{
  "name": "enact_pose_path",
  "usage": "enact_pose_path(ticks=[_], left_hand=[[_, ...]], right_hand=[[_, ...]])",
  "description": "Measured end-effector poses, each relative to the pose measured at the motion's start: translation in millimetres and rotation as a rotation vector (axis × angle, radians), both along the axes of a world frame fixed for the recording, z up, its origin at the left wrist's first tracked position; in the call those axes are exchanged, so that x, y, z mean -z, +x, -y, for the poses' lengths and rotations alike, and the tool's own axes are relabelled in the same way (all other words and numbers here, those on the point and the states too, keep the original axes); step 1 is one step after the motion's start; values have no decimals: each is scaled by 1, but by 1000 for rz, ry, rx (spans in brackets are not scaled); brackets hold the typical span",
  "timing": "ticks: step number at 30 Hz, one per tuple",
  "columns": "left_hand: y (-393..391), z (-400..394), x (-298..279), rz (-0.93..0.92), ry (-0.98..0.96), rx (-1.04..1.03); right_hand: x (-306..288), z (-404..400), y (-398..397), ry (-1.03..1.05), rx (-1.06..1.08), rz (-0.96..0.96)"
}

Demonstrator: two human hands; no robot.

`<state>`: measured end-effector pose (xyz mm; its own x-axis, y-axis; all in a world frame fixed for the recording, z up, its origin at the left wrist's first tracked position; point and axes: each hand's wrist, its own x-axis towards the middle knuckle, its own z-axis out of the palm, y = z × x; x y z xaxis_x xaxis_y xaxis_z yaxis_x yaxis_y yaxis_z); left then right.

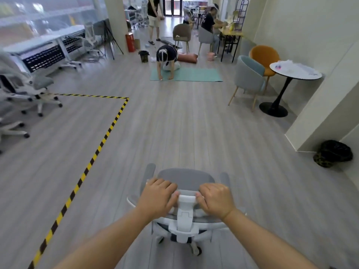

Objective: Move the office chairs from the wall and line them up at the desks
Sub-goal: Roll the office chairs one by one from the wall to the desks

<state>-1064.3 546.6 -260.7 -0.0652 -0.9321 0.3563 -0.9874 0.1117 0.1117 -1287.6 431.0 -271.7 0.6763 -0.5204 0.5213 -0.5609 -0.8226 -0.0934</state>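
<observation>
Item in hand: one office chair [185,210], white frame with grey headrest, seen from behind and above on open wood-look floor, in mid-room and well apart from any desk. The left hand [158,197] and the right hand [215,199] each curl over the top of the headrest, one either side of its white centre bracket; both grip it, fingers folded forward over the top edge.

Floor marking: a strip of yellow-and-black tape [93,158] runs up the left of the chair, then turns left toward the desk side.

Left edge, nearer: two or more white swivel chairs [35,90] stand inside the taped area, close to the desks; blur leaves their count and alignment uncertain.

Left, farther: a row of white desks [42,49] along the window, with another pale chair [87,41] near their far end.

Far: a person kneeling on a green mat [196,74]; a round table [295,71] to the right.

Status, as judged: partly done. Some chairs appear delivered; this one is in transit and not yet placed. Whether others wait at the wall cannot be told.
</observation>
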Motion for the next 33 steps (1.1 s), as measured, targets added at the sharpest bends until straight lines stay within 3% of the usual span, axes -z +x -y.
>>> enact_pose_path(ticks=[14, 24, 33], left_hand=[[178, -148, 9, -10, -136, -264], [351, -166, 15, 59, -238, -479], [537, -163, 2, 9, -110, -700]], right_hand=[[7, -94, 212, -38, -266, 32], [12, -77, 430, -57, -474, 107], [12, -49, 661, -9, -621, 42]])
